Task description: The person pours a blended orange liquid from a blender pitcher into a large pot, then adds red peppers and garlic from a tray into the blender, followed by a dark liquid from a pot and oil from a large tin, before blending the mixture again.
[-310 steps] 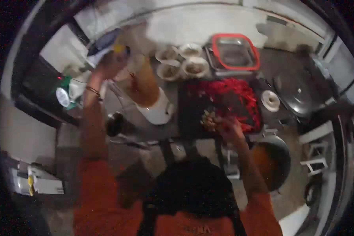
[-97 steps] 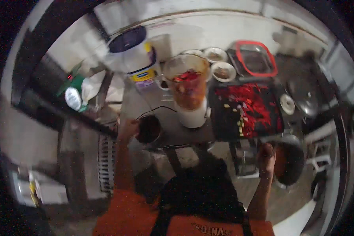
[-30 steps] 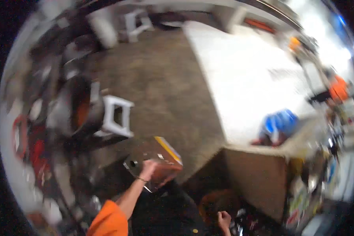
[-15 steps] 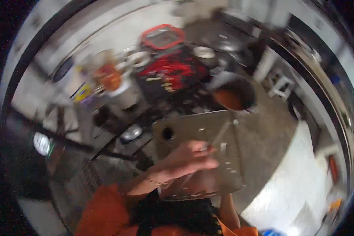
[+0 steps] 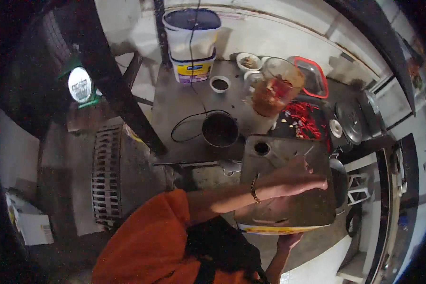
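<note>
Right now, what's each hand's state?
Left hand: across the top of the metal can, grip unclear.
Right hand: at its near edge, partly hidden, grip unclear.

Dim, uneven light surrounds me — my black apron (image 5: 217, 244) nearly vanishes into shadow. Brightest are a round white panel (image 5: 81, 85) at left and the pale floor (image 5: 307, 270) toward the lower right. The metal tin (image 5: 293, 208) under my left hand (image 5: 299, 182) carries a dull sheen — and the wall (image 5: 270, 35) bows toward grainy black corners.
</note>
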Demonstrator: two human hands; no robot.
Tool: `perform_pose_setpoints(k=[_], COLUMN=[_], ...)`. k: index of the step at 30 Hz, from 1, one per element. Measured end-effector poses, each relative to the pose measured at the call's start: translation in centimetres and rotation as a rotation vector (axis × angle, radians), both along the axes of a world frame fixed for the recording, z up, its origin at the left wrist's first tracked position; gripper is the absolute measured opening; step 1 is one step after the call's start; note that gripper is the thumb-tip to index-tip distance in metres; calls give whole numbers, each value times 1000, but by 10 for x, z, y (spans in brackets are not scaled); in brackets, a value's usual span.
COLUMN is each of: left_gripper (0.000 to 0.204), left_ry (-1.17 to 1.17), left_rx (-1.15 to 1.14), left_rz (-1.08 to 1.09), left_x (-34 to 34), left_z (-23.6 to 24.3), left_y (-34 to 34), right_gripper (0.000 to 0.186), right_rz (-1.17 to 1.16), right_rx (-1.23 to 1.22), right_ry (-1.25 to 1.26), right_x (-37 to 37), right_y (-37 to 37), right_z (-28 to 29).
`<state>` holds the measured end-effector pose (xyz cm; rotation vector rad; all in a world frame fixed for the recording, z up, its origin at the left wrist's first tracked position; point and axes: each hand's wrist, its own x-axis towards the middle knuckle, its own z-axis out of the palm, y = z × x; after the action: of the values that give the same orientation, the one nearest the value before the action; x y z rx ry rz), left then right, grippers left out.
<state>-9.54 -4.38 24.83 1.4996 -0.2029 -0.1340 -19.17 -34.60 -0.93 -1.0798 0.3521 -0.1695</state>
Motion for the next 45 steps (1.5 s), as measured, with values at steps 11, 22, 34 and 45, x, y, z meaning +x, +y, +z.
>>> perform_pose_setpoints(k=[11,22,34,45], left_gripper=[45,34,45,35], left_ry=[101,-46,-51,17], left_rx=[-127,-424,-23,-271], left_rz=[1,51,-93,-35], left_x=[22,33,26,26], left_z=[-32,-39,-36,-39], left_y=[78,93,128,121], right_gripper=[55,71,40,56], right_rz=[159,26,-110,-157], right_rx=[-493,-158,-440,-498], right_ry=[133,230,111,151], right_x=[-4,-12,-17,-2], right_y=[-35,-26,87,-39], right_z=[35,121,199,165])
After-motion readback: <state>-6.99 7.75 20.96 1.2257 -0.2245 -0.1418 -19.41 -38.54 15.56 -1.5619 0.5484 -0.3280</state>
